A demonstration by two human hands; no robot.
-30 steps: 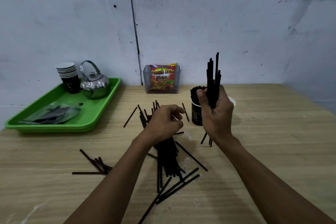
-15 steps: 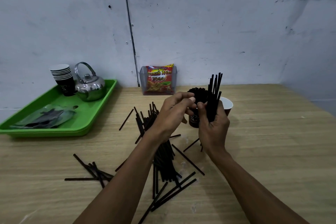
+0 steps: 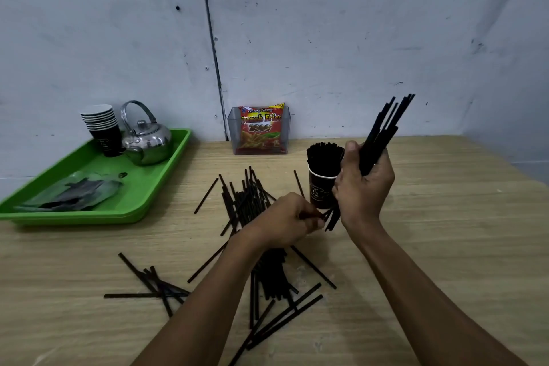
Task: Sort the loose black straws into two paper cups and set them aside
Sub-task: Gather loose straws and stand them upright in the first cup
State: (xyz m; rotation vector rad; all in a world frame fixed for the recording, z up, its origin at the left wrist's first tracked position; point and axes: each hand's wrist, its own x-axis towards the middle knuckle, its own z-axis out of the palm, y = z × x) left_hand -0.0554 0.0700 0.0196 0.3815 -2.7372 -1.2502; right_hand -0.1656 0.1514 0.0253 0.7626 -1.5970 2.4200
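Note:
My right hand grips a bundle of black straws that tilts up to the right, its lower ends sticking out below the fist. My left hand is curled beside those lower ends and pinches them with its fingertips. Just behind both hands stands a black paper cup packed full of upright straws. The second cup is hidden behind my right hand. Several loose black straws lie in a heap on the wooden table, with more scattered at the front left.
A green tray at the back left carries a stack of paper cups, a steel kettle and a plastic bag. A clear holder with a red snack packet stands against the wall.
My right hand has tilted the bundle to the right. My left hand dropped from the top of the full cup to the bundle's lower ends.

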